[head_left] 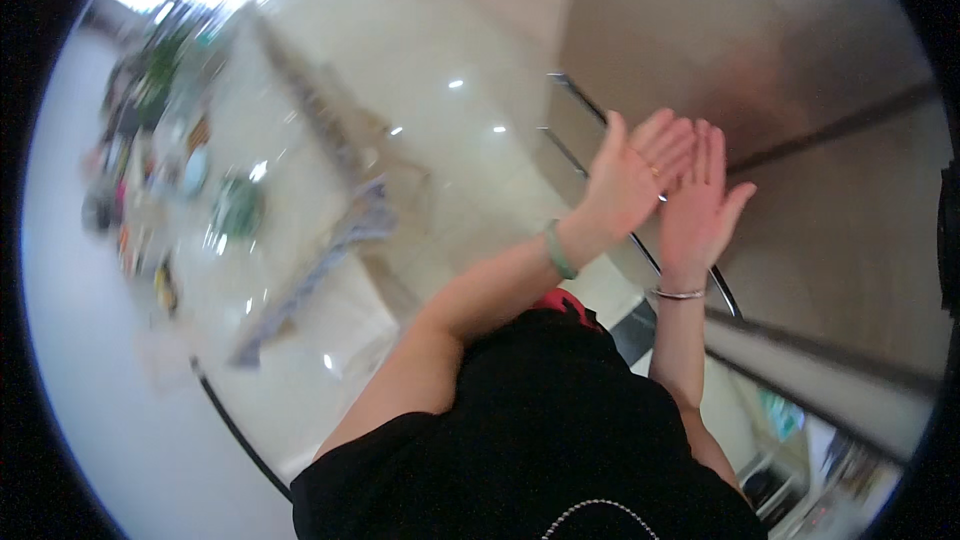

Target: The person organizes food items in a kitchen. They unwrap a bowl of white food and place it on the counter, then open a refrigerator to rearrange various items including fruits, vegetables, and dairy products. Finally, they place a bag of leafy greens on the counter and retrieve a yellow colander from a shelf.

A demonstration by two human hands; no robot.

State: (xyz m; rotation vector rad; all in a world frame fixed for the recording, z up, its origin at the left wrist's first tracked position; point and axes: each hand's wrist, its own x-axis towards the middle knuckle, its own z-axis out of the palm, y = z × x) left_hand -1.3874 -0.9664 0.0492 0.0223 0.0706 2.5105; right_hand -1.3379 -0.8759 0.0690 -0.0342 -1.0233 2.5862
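Both of my hands are held up side by side with palms showing and nothing in them. My left hand (pixel 632 172) has its fingers stretched out and its thumb apart; a pale green bangle (pixel 560 250) circles its wrist. Its fingertips meet or overlap the fingers of my right hand (pixel 698 218), which is also stretched flat with the thumb out. A thin silver bracelet (pixel 679 294) sits on the right wrist. Just beyond the hands are long chrome handles (pixel 570 90) on a large brownish metallic door (pixel 830 240), partly hidden by the hands.
To the left, a blurred table has a purple-patterned cloth edge (pixel 340 240), with a green glassy object (pixel 238 205) and assorted items on it. Glossy pale floor (pixel 470 30) lies beyond. At lower right, past the door's edge, are shelves with blurred contents (pixel 785 415).
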